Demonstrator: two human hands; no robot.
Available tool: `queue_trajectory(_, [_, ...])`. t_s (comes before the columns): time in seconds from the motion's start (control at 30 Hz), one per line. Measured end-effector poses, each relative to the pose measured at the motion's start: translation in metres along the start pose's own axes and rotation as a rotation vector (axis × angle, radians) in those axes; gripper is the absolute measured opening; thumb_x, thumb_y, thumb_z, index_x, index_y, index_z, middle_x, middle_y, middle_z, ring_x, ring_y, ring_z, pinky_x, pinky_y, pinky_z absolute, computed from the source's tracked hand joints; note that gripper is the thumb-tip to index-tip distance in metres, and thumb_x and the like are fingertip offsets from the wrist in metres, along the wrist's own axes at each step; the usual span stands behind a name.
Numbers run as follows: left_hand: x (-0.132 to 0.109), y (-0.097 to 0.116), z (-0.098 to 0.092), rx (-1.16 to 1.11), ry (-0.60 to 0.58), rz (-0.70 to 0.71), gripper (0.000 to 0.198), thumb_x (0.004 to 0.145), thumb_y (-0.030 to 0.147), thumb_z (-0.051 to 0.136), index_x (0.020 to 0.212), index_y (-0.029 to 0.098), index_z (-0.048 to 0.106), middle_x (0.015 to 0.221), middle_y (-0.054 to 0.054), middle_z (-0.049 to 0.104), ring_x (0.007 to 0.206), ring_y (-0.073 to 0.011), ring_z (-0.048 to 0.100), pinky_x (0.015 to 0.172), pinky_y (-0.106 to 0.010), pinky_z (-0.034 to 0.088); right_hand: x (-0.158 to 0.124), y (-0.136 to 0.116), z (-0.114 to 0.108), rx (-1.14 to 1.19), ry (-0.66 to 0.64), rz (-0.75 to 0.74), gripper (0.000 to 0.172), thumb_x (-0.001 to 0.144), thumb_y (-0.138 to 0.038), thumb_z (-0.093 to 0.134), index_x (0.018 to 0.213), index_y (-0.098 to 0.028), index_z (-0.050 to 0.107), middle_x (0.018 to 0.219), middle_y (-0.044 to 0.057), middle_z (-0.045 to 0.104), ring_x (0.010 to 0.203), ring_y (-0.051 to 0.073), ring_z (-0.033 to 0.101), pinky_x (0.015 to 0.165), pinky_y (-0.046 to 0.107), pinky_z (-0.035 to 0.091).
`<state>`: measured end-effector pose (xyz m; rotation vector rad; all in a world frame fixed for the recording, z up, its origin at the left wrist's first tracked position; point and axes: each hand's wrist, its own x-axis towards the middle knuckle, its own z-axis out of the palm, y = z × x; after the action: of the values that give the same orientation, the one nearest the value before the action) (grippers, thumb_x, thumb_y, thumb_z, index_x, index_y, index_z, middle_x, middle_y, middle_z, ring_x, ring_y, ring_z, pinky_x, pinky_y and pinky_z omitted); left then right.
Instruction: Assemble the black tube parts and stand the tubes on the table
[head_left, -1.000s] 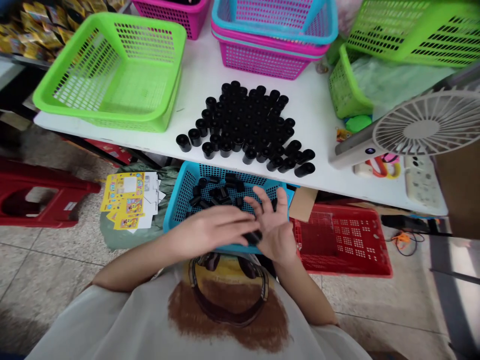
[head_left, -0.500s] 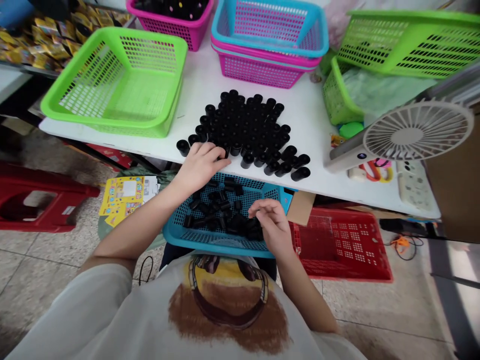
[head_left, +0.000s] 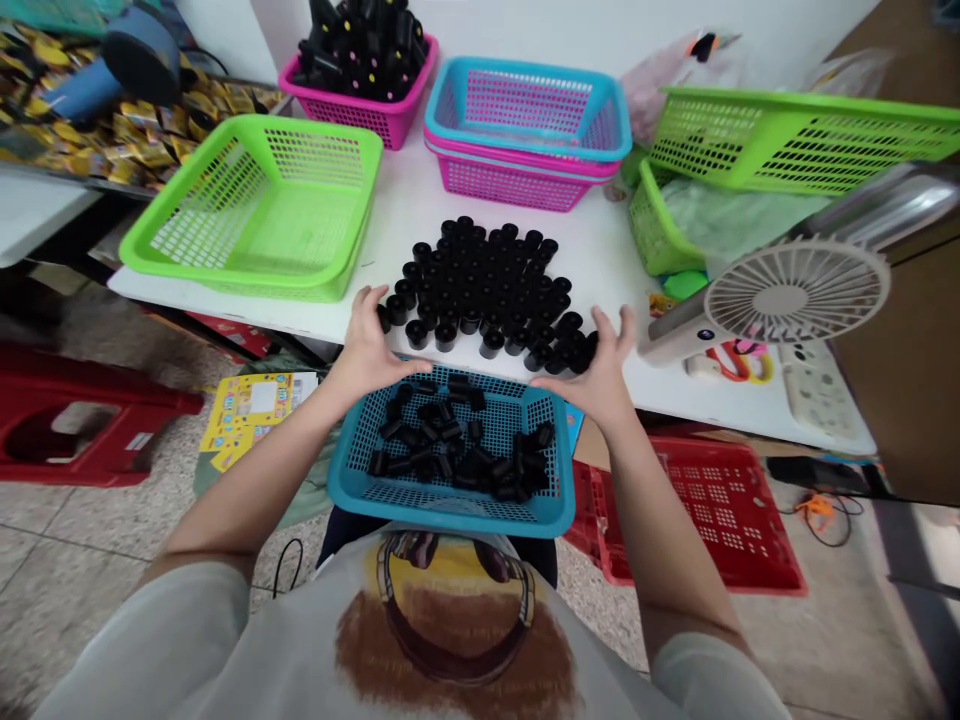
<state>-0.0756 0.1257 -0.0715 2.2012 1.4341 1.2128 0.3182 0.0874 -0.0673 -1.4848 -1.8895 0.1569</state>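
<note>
A cluster of black cylindrical caps stands upright on the white table. My left hand presses its spread fingers against the cluster's left front edge. My right hand cups the right front edge with fingers apart. Neither hand holds a cap. Below the table edge, on my lap, a blue mesh basket holds several loose black caps lying on their sides.
Stacked green baskets sit at the table's left. A pink basket of black items, stacked blue and pink baskets, green baskets and a white fan stand behind and right. A red basket and red stool are on the floor.
My right hand has left the blue basket and risen to the cluster's right edge. My left hand has shifted to the left edge, fingers spread. The view has tilted upward.
</note>
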Motion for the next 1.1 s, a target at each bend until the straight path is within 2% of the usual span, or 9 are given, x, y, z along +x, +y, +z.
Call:
queue_trajectory(0.13, [0.026,-0.009,0.028,-0.130,-0.073,0.034,0.153,0.045,0.084,0.091,0.161,0.023,0.013,0.164,-0.026,0.026,0.154,-0.0475,0.034,0.126,-0.064,0.034,0.028,-0.022,0.026,0.066,-0.149,0.041,0.127,0.059,-0.092,0.078,0.162,-0.035,0.029,0.173,0.014,0.004,0.163,0.049,0.014,0.129,0.070,0.026])
queue_trajectory(0.27, [0.047,-0.010,0.055,-0.104,-0.058,0.040,0.160,0.038,0.087,0.091,0.162,0.024,0.013,0.165,-0.025,0.026,0.158,-0.0527,0.024,0.127,-0.070,0.026,0.048,-0.037,0.047,0.080,-0.169,0.073,0.125,0.060,-0.090,0.080,0.162,-0.038,0.030,0.175,0.012,0.001,0.163,0.050,0.012,0.127,0.074,0.024])
queue_trajectory(0.53, [0.092,-0.025,0.079,-0.109,-0.042,0.045,0.150,0.041,0.089,0.087,0.159,0.021,0.024,0.166,-0.025,0.029,0.160,-0.0517,0.021,0.130,-0.068,0.022,0.091,-0.022,0.070,-0.001,-0.132,0.110,0.117,0.063,-0.087,0.079,0.159,-0.034,0.035,0.171,0.015,0.006,0.160,0.052,0.013,0.123,0.077,0.025])
queue_trajectory(0.77, [0.100,-0.019,0.077,-0.069,-0.058,0.040,0.145,0.048,0.089,0.086,0.160,0.018,0.025,0.170,-0.027,0.023,0.163,-0.0514,0.009,0.131,-0.071,0.016,0.102,-0.031,0.073,-0.193,-0.015,0.158,0.107,0.073,-0.082,0.071,0.159,-0.034,0.031,0.165,0.018,0.019,0.152,0.053,0.021,0.112,0.083,0.029])
queue_trajectory(0.87, [0.079,0.000,0.059,-0.021,0.014,0.089,0.133,0.057,0.089,0.082,0.158,0.022,0.028,0.171,-0.025,0.019,0.162,-0.0505,0.013,0.129,-0.072,0.018,0.079,-0.048,0.049,-0.264,0.049,0.088,0.100,0.077,-0.079,0.069,0.159,-0.034,0.032,0.166,0.017,0.019,0.151,0.053,0.021,0.112,0.083,0.028])
queue_trajectory(0.93, [0.053,0.022,0.039,0.012,0.010,0.143,0.107,0.072,0.081,0.078,0.153,0.024,0.036,0.168,-0.022,0.026,0.158,-0.0475,0.024,0.127,-0.071,0.024,0.054,-0.062,0.028,-0.263,0.046,0.021,0.089,0.083,-0.070,0.069,0.157,-0.031,0.039,0.165,0.017,0.024,0.152,0.050,0.024,0.117,0.077,0.028])
queue_trajectory(1.0, [0.023,0.047,0.018,0.002,-0.153,0.208,0.065,0.095,0.061,0.065,0.144,0.022,0.048,0.154,-0.021,0.044,0.147,-0.0395,0.044,0.123,-0.064,0.035,0.024,-0.076,0.010,-0.175,-0.043,-0.040,0.061,0.095,-0.056,0.061,0.147,-0.026,0.051,0.152,0.017,0.044,0.145,0.041,0.041,0.119,0.066,0.035])
queue_trajectory(1.07, [-0.005,0.069,0.002,-0.089,-0.582,0.288,0.035,0.105,0.046,0.050,0.131,0.024,0.060,0.137,-0.014,0.059,0.128,-0.0287,0.061,0.114,-0.050,0.048,-0.006,-0.088,0.001,-0.057,-0.358,-0.069,0.040,0.103,-0.044,0.050,0.137,-0.025,0.060,0.132,0.014,0.062,0.126,0.033,0.060,0.110,0.053,0.050])
queue_trajectory(1.1, [-0.016,0.077,-0.002,-0.097,-0.808,0.257,0.037,0.104,0.044,0.050,0.134,0.024,0.060,0.136,-0.013,0.062,0.122,-0.0279,0.064,0.110,-0.047,0.052,-0.019,-0.093,0.002,-0.049,-0.548,-0.050,0.038,0.104,-0.041,0.048,0.137,-0.025,0.061,0.130,0.014,0.065,0.121,0.031,0.064,0.105,0.049,0.054])
